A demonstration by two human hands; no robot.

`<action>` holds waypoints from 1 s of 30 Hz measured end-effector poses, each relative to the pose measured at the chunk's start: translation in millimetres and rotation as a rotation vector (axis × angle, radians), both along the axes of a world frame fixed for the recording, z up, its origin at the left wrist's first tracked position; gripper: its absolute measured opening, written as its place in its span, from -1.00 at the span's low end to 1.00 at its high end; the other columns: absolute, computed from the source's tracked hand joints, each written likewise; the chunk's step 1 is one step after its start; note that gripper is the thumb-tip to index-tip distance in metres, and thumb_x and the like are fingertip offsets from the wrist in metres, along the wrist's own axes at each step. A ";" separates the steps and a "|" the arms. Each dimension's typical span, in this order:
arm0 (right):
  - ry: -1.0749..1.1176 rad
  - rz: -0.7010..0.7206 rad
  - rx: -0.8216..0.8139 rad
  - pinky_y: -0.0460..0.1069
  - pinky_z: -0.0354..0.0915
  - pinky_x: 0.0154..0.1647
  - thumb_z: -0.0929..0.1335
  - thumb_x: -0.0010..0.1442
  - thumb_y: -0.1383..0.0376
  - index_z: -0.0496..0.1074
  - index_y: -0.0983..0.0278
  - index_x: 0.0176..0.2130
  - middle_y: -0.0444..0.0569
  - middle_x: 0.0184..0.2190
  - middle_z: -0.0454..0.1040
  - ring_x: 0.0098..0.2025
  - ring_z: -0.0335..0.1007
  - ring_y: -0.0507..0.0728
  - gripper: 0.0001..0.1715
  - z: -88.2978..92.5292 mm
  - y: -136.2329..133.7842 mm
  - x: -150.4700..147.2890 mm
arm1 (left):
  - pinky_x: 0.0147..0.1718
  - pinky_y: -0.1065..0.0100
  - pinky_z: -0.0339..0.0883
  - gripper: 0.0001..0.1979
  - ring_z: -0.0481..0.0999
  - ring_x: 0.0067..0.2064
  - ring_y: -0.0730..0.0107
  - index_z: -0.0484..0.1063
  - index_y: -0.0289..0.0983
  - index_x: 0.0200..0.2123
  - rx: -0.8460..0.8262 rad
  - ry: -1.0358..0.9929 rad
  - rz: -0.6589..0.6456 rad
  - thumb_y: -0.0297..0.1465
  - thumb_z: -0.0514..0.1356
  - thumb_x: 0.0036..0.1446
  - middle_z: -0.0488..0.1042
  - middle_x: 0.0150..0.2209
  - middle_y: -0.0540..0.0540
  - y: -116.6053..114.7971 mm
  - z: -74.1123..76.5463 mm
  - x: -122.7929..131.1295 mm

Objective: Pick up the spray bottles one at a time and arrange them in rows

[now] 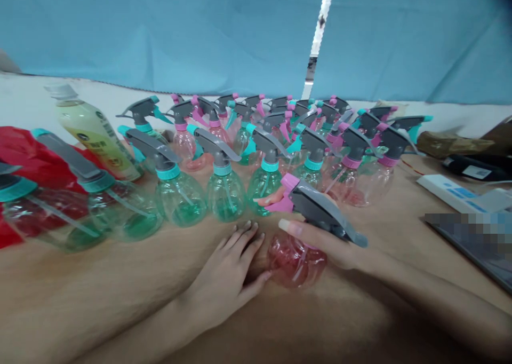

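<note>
My right hand [336, 241] is wrapped round the neck of a pink spray bottle [298, 265] with a grey and pink trigger head. Its thumb lies across the near side, and a fingertip shows by the pink trigger. The bottle stands near the table's front, tilted slightly. To its left, my left hand [230, 276] rests on the table, fingers stretched out and holding nothing. The left thumb tip comes close to the bottle; whether they touch I cannot tell. Just beyond the hands stands a green spray bottle [226, 196] with a turquoise collar.
Rows of green and pink spray bottles [276, 124] fill the back of the wooden table [132, 300]. At left a yellowish labelled bottle [94, 132] leans by red plastic [24, 156]. A white power strip [448, 193] and a dark flat device [476, 246] lie at right.
</note>
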State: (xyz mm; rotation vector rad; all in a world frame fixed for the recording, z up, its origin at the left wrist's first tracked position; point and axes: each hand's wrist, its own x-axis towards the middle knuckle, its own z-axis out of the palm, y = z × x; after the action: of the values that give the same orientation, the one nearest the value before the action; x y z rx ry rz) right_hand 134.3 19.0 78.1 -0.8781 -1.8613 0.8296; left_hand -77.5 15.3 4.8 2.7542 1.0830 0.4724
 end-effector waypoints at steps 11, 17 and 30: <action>-0.062 -0.021 0.020 -0.05 0.23 -0.52 0.33 0.16 0.12 0.40 0.13 -0.13 -0.15 -0.44 0.36 -0.53 0.21 0.03 -0.74 4.0 -0.5 1.1 | 0.16 -0.04 0.12 -0.46 0.21 0.25 -0.02 0.22 -0.34 0.20 0.008 0.029 0.003 -0.15 0.10 0.27 0.23 0.24 -0.32 0.2 -0.7 0.6; -0.074 -0.037 0.020 0.00 0.34 -0.36 0.33 0.15 0.06 0.40 0.12 -0.07 -0.09 -0.33 0.45 -0.37 0.36 0.11 -0.64 3.1 -0.3 1.3 | 0.16 -0.03 0.13 -0.47 0.21 0.24 -0.02 0.24 -0.37 0.19 0.007 0.026 -0.007 -0.15 0.10 0.28 0.26 0.22 -0.32 0.5 0.0 0.6; -0.089 -0.040 0.074 -0.05 0.22 -0.53 0.32 0.18 0.16 0.39 0.15 -0.20 -0.18 -0.51 0.34 -0.54 0.26 0.03 -0.82 7.2 -1.7 0.2 | 0.16 -0.01 0.14 -0.45 0.20 0.25 0.03 0.20 -0.34 0.22 0.045 0.077 -0.006 -0.13 0.07 0.30 0.24 0.24 -0.29 0.2 0.6 0.7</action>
State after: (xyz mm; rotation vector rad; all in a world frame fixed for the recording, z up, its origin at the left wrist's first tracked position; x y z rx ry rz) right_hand 134.6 17.2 85.3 -0.9157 -1.9331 0.7030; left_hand -76.8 15.5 5.4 2.8359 1.0941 0.3976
